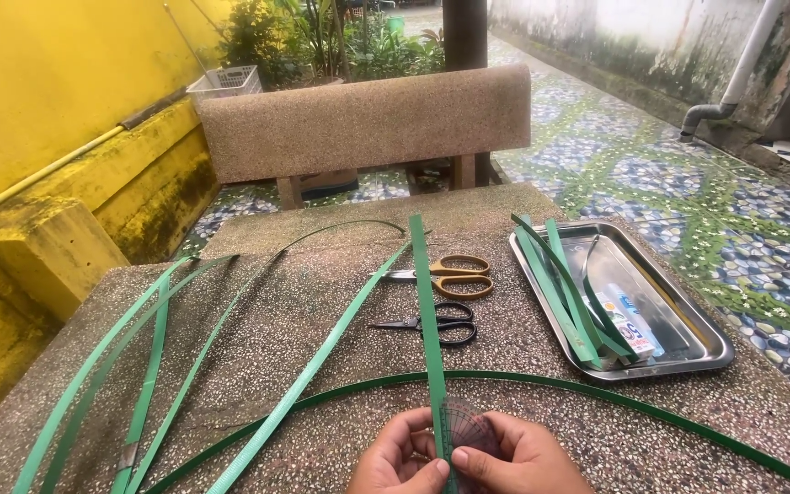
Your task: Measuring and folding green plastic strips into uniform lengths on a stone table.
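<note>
- At the near edge of a speckled stone table (322, 302), a person's left hand (401, 457) and right hand (514, 457) meet over a clear plastic protractor (470, 430) and a green plastic strap (429, 320).
- The strap runs from between the thumbs straight away across the tabletop towards the far edge, passing between two pairs of scissors.
- Left-hand fingers are closed on the strap's near end, thumb on top; right-hand fingers are pinched on the protractor, which lies against the strap's right side, touching it.
- Judged from the hold, a clean job here means keeping the strap flat and the protractor's base square to its edge, with both thumbs pressing so neither slips.
- Orange-handled scissors (445, 274) and black-handled scissors (432, 325) lie mid-table, beside the strap.
- A steel tray (688, 320) by the right edge holds cut strap pieces (569, 293) and a small packet.
- More loose green straps (157, 366) fan over the left half, and one long strap (596, 391) curves across the near side.
- A stone bench (363, 123) stands beyond the far edge.
</note>
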